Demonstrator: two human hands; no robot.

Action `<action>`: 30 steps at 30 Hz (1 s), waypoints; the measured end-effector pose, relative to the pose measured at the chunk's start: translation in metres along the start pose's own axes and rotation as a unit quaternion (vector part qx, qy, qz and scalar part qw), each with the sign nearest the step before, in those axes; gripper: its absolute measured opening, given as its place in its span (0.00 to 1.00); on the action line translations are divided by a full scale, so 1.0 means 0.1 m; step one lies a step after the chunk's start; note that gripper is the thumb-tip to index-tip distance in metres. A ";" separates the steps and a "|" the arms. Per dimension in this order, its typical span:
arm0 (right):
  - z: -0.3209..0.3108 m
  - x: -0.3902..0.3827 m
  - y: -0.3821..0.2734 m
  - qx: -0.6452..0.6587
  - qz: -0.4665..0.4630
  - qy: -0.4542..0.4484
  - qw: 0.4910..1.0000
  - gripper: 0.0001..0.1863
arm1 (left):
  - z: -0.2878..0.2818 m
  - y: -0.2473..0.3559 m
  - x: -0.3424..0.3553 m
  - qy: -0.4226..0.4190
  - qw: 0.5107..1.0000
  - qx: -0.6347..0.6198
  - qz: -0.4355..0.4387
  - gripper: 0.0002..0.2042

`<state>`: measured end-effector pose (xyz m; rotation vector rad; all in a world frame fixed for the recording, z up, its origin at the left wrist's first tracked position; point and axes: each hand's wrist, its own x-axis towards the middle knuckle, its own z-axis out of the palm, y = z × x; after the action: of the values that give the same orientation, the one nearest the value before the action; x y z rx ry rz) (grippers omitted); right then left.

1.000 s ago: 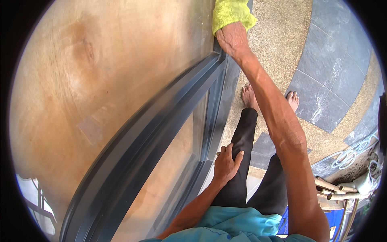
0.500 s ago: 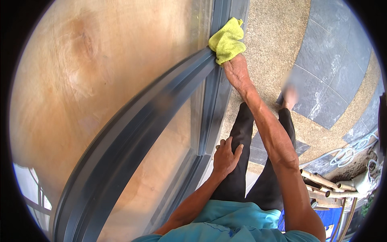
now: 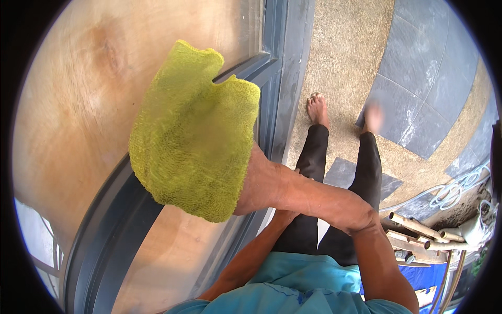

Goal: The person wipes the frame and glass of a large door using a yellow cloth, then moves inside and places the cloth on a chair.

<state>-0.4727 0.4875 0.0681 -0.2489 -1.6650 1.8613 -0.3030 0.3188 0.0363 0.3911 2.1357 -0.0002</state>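
Note:
A yellow-green terry cloth drapes over my right hand. Its fingers are hidden under the cloth, which they grip close in front of the dark grey window frame. Whether the cloth touches the frame's curved rail cannot be made out. Behind my right forearm, my left hand rests on my left leg. Most of it is covered by that forearm, but fingertips lying on the trouser leg show above it, with nothing seen in them.
Wood-toned panels stand behind the frame's glass on the left. My bare feet are on a floor of pebble finish and grey tiles. At right lie a coiled pale hose, bamboo poles and a blue sheet.
My right hand has come back from the frame's far corner, leftward and nearer to me, bringing the cloth, which now looks much larger. The right forearm now crosses over my left hand.

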 end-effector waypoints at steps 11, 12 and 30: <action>-0.71 -0.82 1.48 -0.108 0.308 0.009 0.945 0.07 | 0.08 -0.05 0.02 -0.010 0.995 -0.064 -0.075 0.28; -0.79 -0.99 1.57 -0.137 0.329 -0.020 0.934 0.07 | 0.06 -0.05 0.02 -0.011 0.995 -0.063 -0.075 0.28; 0.12 -1.24 1.77 -0.008 0.445 0.040 0.894 0.12 | 0.10 -0.18 -0.03 -0.021 0.993 -0.082 -0.081 0.27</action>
<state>-0.4371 0.4065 -0.1295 -1.2526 -1.6320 2.4051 -0.2981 0.2997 0.0305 0.1200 2.1031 0.0731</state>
